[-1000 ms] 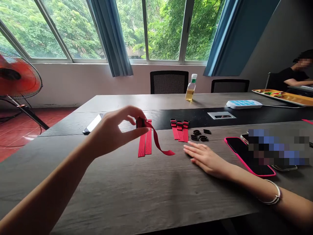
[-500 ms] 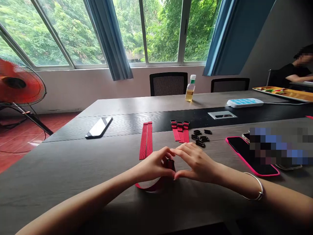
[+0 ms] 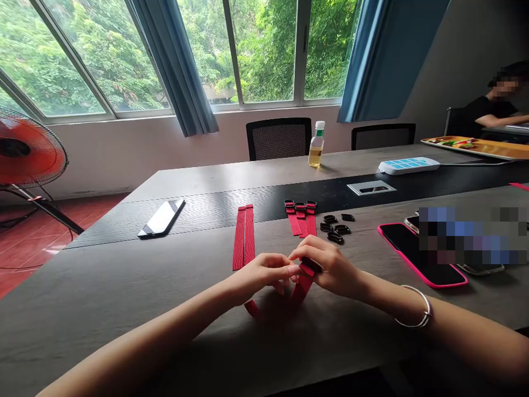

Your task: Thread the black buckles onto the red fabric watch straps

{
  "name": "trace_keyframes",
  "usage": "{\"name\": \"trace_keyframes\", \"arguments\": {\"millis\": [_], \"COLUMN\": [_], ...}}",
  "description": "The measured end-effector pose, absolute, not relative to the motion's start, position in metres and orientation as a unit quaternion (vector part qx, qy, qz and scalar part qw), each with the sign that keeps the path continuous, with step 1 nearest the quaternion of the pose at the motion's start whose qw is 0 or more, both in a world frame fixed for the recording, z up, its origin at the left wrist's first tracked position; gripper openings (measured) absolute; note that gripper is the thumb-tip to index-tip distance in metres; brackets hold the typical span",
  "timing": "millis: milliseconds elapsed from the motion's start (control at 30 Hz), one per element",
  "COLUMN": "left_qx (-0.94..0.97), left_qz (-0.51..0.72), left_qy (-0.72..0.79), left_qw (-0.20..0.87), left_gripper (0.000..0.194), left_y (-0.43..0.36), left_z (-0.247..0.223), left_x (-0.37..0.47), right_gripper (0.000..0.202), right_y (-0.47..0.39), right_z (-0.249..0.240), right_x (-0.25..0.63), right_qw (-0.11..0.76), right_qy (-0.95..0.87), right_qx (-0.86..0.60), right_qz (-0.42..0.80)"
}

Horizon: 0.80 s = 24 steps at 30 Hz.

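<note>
A red strap (image 3: 302,291) curves below both hands, and a black buckle (image 3: 311,265) sits on its upper end. My right hand (image 3: 333,266) pinches this buckle. My left hand (image 3: 264,275) is closed at the strap just left of the buckle, thumb and fingertips together; part of the strap is hidden behind it. Beyond my left hand lie two flat red straps (image 3: 243,237) side by side. Farther right are three red straps with black buckles (image 3: 301,218), and beside them several loose black buckles (image 3: 334,237).
A phone (image 3: 162,219) lies at the left, a pink-edged phone (image 3: 421,256) at the right. Farther back stand a bottle (image 3: 316,149), a white power strip (image 3: 409,165) and an orange tray (image 3: 487,148). A fan (image 3: 28,149) is left of the table; a person (image 3: 491,110) sits far right.
The buckle has moved right and tilted, with my right hand now pinching it. My left fingers have come down over the strap. The camera view has shifted slightly.
</note>
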<state>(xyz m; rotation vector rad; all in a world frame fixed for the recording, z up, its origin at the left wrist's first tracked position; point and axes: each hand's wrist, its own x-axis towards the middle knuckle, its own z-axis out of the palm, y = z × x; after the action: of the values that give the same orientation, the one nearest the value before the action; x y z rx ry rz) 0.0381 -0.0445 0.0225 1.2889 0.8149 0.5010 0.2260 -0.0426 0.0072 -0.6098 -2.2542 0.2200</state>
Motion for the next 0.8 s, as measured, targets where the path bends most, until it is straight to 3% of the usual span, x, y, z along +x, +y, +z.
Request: {"name": "trace_keyframes", "arguments": {"millis": [367,667,800], "left_qx": [0.569,0.599,0.596], "left_qz": [0.212,0.309,0.329], "left_qy": [0.377,0.375,0.398], "left_qw": [0.699,0.637,0.615], "left_gripper": [0.029,0.022,0.021], "left_y": [-0.053,-0.047,-0.046], "left_z": [0.018,0.048,0.060], "left_x": [0.046,0.031,0.028], "right_gripper": [0.032,0.012,0.016], "right_y": [-0.050,-0.033,-0.027], "right_z": [0.003,0.035,0.040], "right_x": [0.217,0.249,0.256], "right_qw": [0.343,0.367,0.406], "right_qy": [-0.891,-0.887,-0.890], "right_qx": [-0.253,-0.233,-0.190], "right_qz": [0.156,0.155,0.089]}}
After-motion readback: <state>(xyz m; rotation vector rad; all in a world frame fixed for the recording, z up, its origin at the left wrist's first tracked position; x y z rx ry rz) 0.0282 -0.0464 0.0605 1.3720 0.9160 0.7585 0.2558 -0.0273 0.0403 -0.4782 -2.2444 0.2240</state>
